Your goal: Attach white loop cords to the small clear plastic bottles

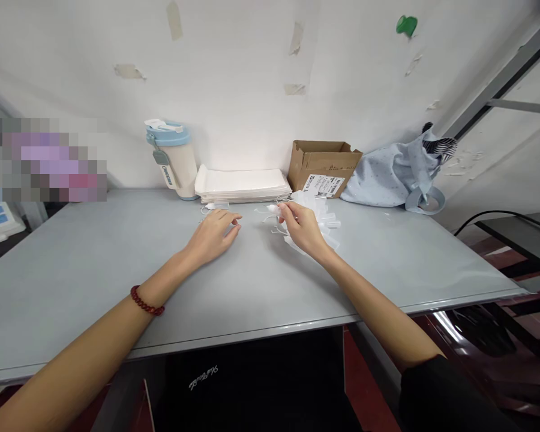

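Observation:
My left hand point(215, 233) rests palm down on the grey table point(94, 264), fingers loosely curled, holding nothing. A small white tag with a loop point(215, 207) lies just beyond its fingertips. My right hand point(300, 225) pinches a small white plastic piece point(273, 209) between thumb and fingers. That hand sits against a heap of clear and white plastic pieces point(320, 213). A red bead bracelet point(146, 302) is on my left wrist.
Along the wall stand a white and blue tumbler point(173, 157), a stack of white flat bags point(242, 183), an open cardboard box point(323, 166) and a pale blue cloth bag point(396, 173). A black cable point(499, 216) lies at the right edge.

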A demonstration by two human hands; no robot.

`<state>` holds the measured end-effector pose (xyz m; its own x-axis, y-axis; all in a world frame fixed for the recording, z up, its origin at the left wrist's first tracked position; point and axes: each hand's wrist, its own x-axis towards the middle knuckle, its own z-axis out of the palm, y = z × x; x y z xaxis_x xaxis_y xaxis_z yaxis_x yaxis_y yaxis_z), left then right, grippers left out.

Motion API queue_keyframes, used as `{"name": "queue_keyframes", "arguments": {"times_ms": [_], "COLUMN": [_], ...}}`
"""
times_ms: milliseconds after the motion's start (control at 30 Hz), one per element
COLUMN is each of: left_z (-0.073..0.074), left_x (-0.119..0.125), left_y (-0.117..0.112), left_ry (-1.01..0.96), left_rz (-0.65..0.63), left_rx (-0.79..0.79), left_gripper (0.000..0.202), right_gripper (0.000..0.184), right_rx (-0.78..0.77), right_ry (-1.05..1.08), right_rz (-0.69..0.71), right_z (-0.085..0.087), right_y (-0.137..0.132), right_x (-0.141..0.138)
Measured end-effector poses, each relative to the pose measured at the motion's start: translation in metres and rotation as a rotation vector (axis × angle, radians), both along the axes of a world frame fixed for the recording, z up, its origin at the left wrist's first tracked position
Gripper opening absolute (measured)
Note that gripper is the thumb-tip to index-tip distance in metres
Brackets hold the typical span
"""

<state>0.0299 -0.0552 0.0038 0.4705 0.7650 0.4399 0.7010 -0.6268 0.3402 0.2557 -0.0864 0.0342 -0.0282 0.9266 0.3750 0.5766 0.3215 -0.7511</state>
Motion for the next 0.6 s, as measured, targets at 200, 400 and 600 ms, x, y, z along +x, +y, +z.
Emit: {"name": "queue_keyframes", "arguments": {"times_ms": [200, 400, 600], "left_z": [0.011, 0.017, 0.015], "left_x": [0.009, 0.014, 0.012], "left_y": [-0.009, -0.011, -0.01], "left_ry": [-0.164, -0.585, -0.762], "left_rz": [0.025, -0.009, 0.033], "left_rx": [-0.201, -0.694, -0.815], "left_gripper": [0.043, 0.042, 0.036], "right_gripper": [0.039, 0.042, 0.044], "right_rx": [-0.073, -0.103, -0.131], "right_ry": [0.121, 0.161, 0.185], "right_rz": [0.083, 0.132, 0.159], "right_z": [0.001, 0.0, -0.001], "right_y": [-0.002, -0.003, -0.004], "right_x": [-0.003, -0.005, -0.005]}}
